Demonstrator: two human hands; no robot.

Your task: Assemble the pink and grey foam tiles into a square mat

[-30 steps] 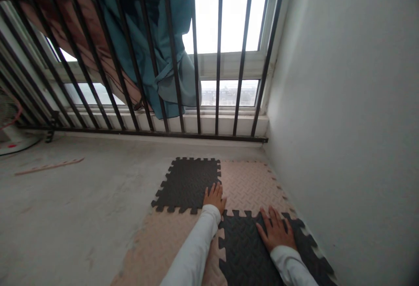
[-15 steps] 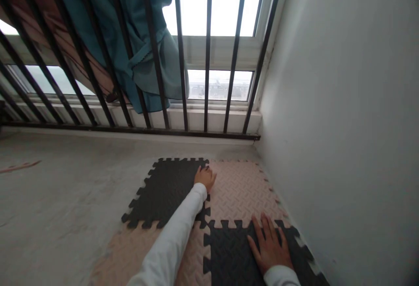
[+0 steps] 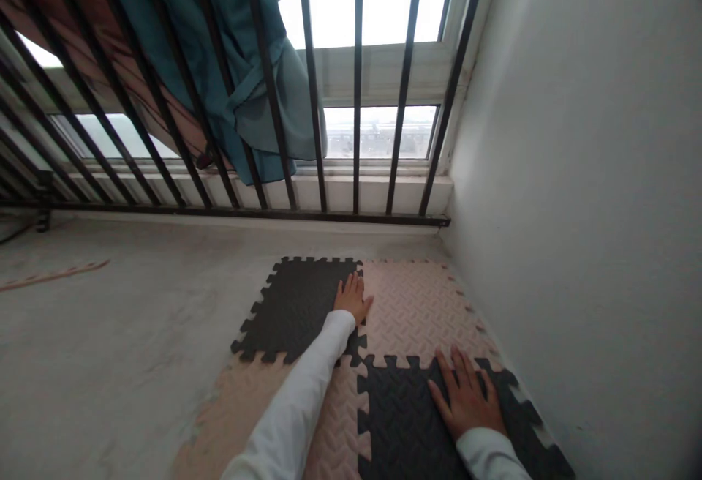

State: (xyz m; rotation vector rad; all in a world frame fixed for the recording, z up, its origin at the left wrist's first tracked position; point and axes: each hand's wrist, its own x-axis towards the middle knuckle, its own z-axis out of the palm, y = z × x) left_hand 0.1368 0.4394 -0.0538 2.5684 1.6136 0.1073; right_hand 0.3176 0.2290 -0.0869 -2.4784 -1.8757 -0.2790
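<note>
My left hand point(image 3: 352, 298) lies open with fingers spread over the seam between the far black foam mat tile point(image 3: 299, 304) and the far pink foam mat tile point(image 3: 420, 304). Flat on the near black foam mat tile point(image 3: 403, 414) rests my right hand point(image 3: 469, 396), fingers apart and fingertips close to the joint with the pink one. A second pink tile point(image 3: 235, 407) lies at the near left, partly hidden by my left sleeve. The tiles have toothed edges and join in a two-by-two block. Neither hand holds anything.
Black metal railings point(image 3: 356, 99) stand ahead, in front of a window. A teal cloth point(image 3: 224, 63) and a pinkish cloth hang behind the bars. The white wall point(image 3: 581, 209) borders the tiles on the right. A thin reddish strip point(image 3: 60, 274) lies on the grey floor point(image 3: 121, 348).
My left hand's fingers have straightened and now lie flatter on the seam. My right hand stays on the near black tile. The whole view has shifted slightly.
</note>
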